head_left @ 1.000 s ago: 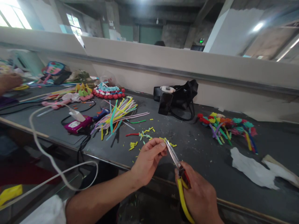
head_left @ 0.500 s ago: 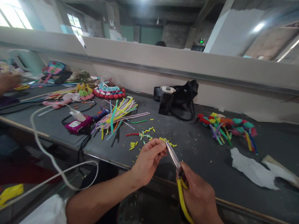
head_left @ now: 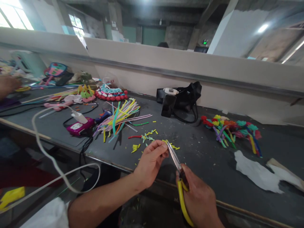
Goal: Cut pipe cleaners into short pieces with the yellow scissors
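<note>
My right hand (head_left: 198, 193) grips a pair of scissors (head_left: 175, 157) with yellow handles, blades pointing up and left. The blade tips meet the fingertips of my left hand (head_left: 152, 160), which is closed in a pinch. Whatever lies between those fingers is too small to make out. Just behind the fingertips are short yellow cut pieces (head_left: 175, 147), partly hidden by the blades and fingers. More yellow bits (head_left: 135, 148) and pale green bits (head_left: 148, 138) are scattered to the left, beside a red strip (head_left: 135, 137).
A bundle of colored fuzzy stems (head_left: 121, 115) lies left of center, near a purple power strip (head_left: 80, 126) with a white cable. A phone (head_left: 168, 105) leans against a black bag (head_left: 187, 96). Fuzzy flowers (head_left: 228, 125) and torn white paper (head_left: 256, 171) lie right. Another person's hand (head_left: 9, 85) is far left.
My right hand and the scissors have shifted slightly to the left, and the blades look more closed. My left fingertips have moved a little left too.
</note>
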A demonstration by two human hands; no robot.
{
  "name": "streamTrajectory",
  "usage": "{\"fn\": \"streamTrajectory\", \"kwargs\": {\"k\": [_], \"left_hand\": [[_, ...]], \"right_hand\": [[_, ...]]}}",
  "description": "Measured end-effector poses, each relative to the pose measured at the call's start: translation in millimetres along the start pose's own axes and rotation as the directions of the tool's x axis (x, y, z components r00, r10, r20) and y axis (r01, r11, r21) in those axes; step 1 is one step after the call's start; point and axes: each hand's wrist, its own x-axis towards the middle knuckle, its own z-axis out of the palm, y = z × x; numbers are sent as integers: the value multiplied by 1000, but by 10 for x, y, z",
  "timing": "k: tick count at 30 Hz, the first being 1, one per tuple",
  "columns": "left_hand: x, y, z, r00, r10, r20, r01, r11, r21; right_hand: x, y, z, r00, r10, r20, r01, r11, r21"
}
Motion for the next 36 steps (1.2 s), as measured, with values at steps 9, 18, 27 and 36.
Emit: {"fn": "streamTrajectory", "kwargs": {"k": [9,18,27,36], "left_hand": [[-20,-20,4,1000,-8,-20,8,1000,-2],[-26,4,41,1000,15,-1,-15,991,133],[-82,16,-11,938,239,251,-336,445,830],[-155,-61,-62,766,247,594,-626,70,777]], "right_hand": [[3,-12,-18,999,3,41,-7,995,98],[98,-56,-95,950,195,244,-280,876,392],[267,-91,-272,948,315,51,-296,811,504],[311,-88,-263,938,348,3,-286,767,575]]}}
